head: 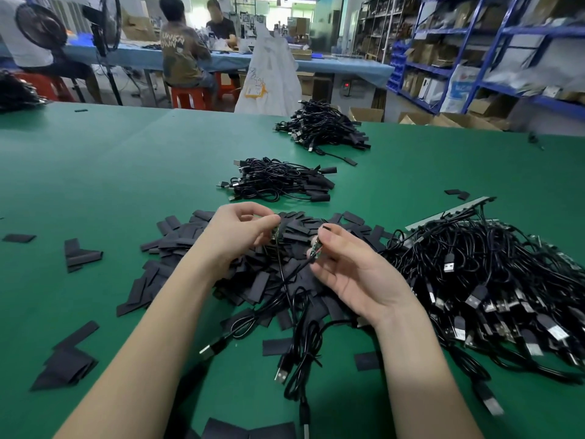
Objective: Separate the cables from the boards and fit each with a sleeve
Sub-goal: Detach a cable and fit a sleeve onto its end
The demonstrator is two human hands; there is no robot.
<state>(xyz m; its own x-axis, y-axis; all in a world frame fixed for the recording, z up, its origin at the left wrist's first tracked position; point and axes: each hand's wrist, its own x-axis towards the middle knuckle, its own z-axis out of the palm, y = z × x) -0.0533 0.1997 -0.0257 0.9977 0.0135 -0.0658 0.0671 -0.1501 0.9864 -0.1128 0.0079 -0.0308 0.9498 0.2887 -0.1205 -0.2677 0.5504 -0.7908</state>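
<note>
Hands meet at the middle of the frame, over a heap of flat black sleeves on the green table. The right hand pinches a small green board between thumb and fingers, a black cable trailing down from it toward the lower edge. The left hand has its fingers curled at something small beside the board; it could be a second board end or a sleeve, I cannot tell which.

It looks like the separating step, or just past it, with no sleeve on this cable yet. Next, I would guess, comes picking one sleeve from the heap and threading the board end squarely into its mouth.

Unprocessed cables lie tangled at right; two finished bundles sit further up the frame.
</note>
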